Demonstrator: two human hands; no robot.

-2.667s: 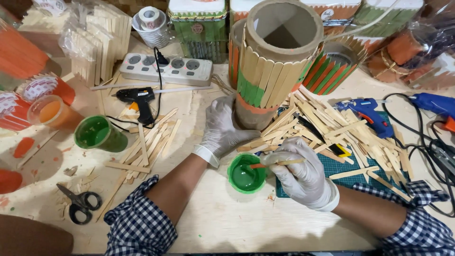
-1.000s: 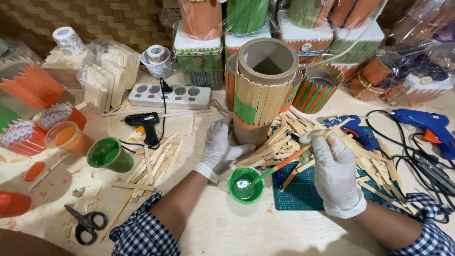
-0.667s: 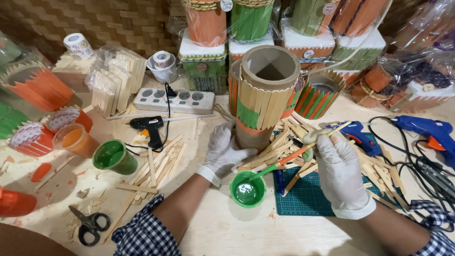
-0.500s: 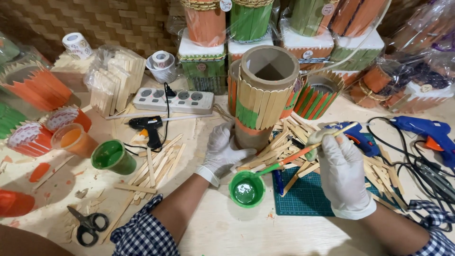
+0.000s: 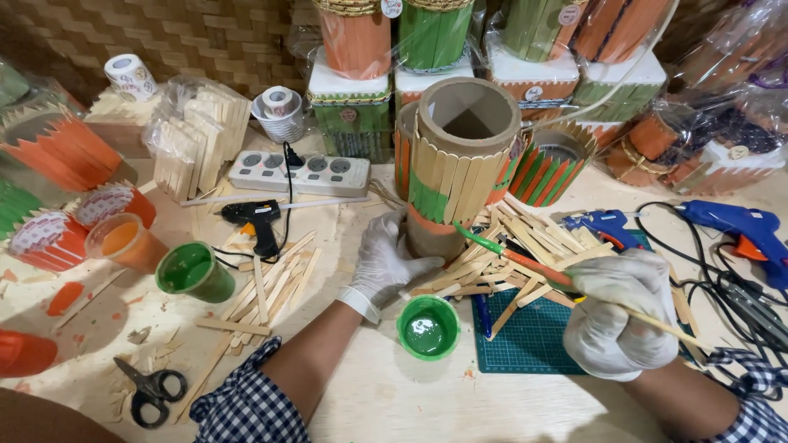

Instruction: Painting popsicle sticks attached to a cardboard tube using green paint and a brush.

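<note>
A cardboard tube (image 5: 456, 164), upright at table centre and partly clad w/ flat wooden sticks, some painted green and orange, is steadied at its base by a gloved left hand (image 5: 384, 261), fingers curled against the tube's lower edge. The gloved right hand (image 5: 620, 318) is closed round the wooden handle of a paintbrush (image 5: 566, 283), its green-tipped bristles touching the tube's lower right side. Just in front of the tube, btwn the two forearms, sits a small green cup of green paint (image 5: 428, 326). A loose pile of bare wooden sticks (image 5: 525, 254) spreads to the right of the tube, partly over a green cutting mat (image 5: 529, 344). Left of the tube lie more sticks, a black glue gun (image 5: 256, 220) and a white power strip (image 5: 300, 173); further left, a second cup of green paint (image 5: 194, 271) and an orange paint cup (image 5: 123, 240). Black-handled scissors (image 5: 152, 387) rest near the left elbow. Two blue glue guns (image 5: 739, 231) w/ black cords lie at far right. Finished stick-clad containers in orange and green, some wrapped in clear plastic, crowd the back of the table.
</note>
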